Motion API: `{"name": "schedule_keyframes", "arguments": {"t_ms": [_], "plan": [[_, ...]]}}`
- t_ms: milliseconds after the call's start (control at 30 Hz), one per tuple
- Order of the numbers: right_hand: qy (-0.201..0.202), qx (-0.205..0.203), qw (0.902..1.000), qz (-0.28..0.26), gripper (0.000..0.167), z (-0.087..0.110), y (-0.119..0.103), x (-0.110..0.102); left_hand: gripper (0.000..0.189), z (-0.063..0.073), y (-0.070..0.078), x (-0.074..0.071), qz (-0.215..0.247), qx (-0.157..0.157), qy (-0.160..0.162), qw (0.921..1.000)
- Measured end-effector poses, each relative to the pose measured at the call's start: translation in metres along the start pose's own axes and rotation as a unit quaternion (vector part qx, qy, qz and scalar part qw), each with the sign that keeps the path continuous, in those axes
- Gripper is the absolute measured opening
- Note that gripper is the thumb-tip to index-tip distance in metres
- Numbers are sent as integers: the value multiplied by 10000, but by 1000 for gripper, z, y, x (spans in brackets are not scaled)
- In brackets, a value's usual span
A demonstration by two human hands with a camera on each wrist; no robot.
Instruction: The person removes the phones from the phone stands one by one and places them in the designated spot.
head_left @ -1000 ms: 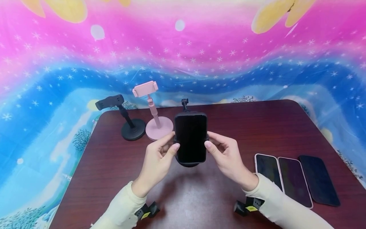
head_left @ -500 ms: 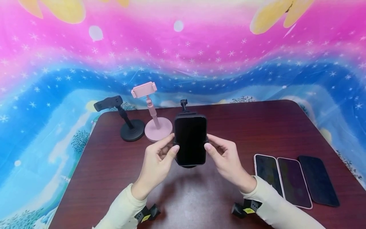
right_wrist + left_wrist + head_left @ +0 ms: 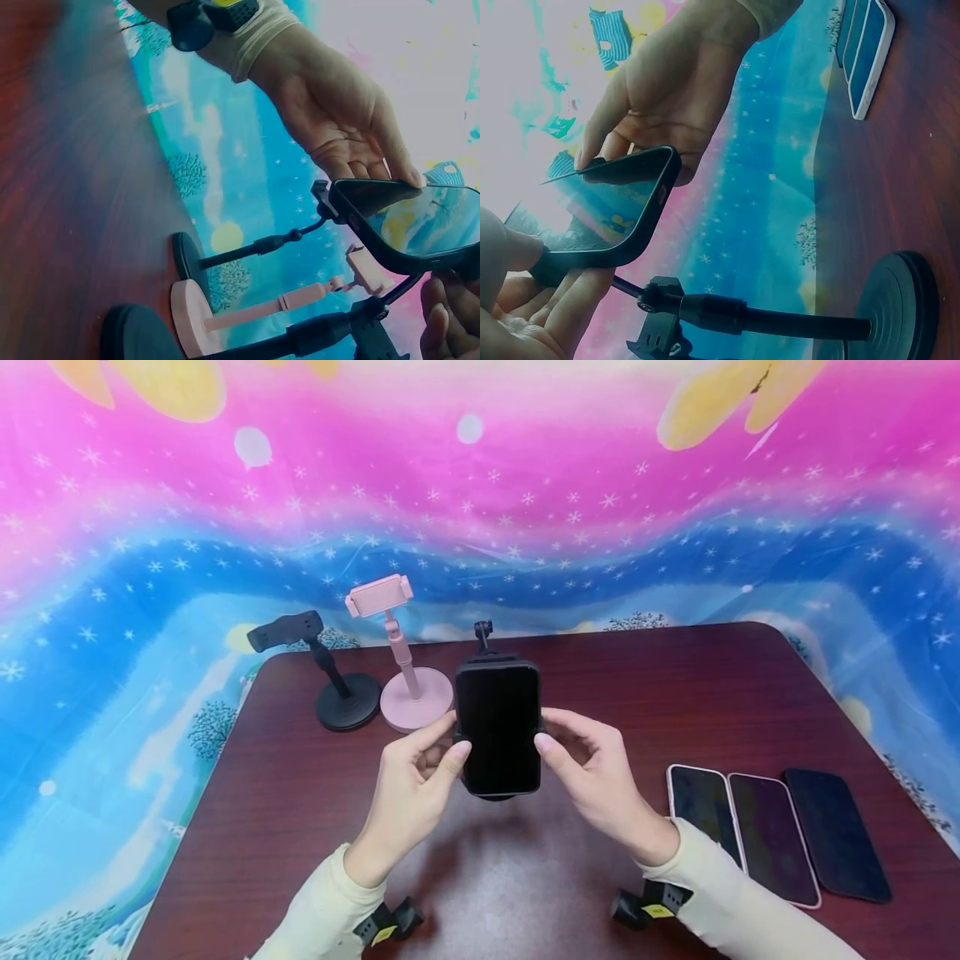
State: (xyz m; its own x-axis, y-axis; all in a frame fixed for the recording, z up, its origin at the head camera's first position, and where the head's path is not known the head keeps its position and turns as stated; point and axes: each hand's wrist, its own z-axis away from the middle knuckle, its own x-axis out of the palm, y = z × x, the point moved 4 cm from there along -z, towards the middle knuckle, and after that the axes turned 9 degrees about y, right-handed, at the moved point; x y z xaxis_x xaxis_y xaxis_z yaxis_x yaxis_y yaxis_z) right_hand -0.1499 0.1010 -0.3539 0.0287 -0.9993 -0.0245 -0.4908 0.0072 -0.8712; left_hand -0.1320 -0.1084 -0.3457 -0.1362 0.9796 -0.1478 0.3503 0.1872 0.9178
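Note:
A black smartphone [image 3: 498, 731] with a dark screen stands upright before me, gripped from both sides. My left hand [image 3: 412, 793] pinches its left edge, thumb in front and fingers behind. On the opposite edge my right hand [image 3: 600, 781] does the same. Behind the phone rises a black phone stand [image 3: 795, 321]; its thin arm runs up to the back of the phone, and its round base is mostly hidden in the head view. Small black clamp parts show beside the fingers at the phone's edges. The right wrist view shows the phone [image 3: 390, 251] tilted between both hands.
Another black phone stand [image 3: 347, 700] and a pink phone stand [image 3: 416, 697] stand at the back left. Several phones lie at the right: a white-edged phone [image 3: 705, 802], a pink-edged phone [image 3: 772, 835] and a black phone [image 3: 836, 835]. A patterned cloth [image 3: 480, 527] hangs behind the table [image 3: 637, 685].
The phone's top has dipped slightly and its lower edge has come a little down in the head view. Both hands keep their grip, nearly in place.

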Motion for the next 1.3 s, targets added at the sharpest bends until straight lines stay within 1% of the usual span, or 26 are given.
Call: {"name": "schedule_keyframes", "arguments": {"t_ms": [167,267,433,533,600,700,933,1167,1300], "plan": [[194,-214,9994,193,29,-9,-11,-1,40,1,0,0,11,-128,47,9999],[287,-304,9987,294,33,-17,-16,1,40,1,0,1,12,-144,46,9999],[75,-183,9990,398,38,-32,-22,9,40,1,0,0,53,-117,64,9999],[-152,-43,9994,294,39,-40,-24,14,40,1,0,0,101,-133,67,9998],[-291,70,9995,119,39,-44,-25,17,40,1,0,0,142,-139,49,9998],[-375,157,9992,-64,38,-49,-26,20,40,0,-1,1,176,-144,35,9997],[-484,263,9982,-216,33,-53,-32,26,40,0,0,1,225,-158,25,9996],[-675,554,9958,-263,26,-52,-31,29,40,0,1,2,221,-189,19,9996],[-787,605,9949,-205,22,-52,-28,30,43,0,1,2,226,-82,7,9997]]}}
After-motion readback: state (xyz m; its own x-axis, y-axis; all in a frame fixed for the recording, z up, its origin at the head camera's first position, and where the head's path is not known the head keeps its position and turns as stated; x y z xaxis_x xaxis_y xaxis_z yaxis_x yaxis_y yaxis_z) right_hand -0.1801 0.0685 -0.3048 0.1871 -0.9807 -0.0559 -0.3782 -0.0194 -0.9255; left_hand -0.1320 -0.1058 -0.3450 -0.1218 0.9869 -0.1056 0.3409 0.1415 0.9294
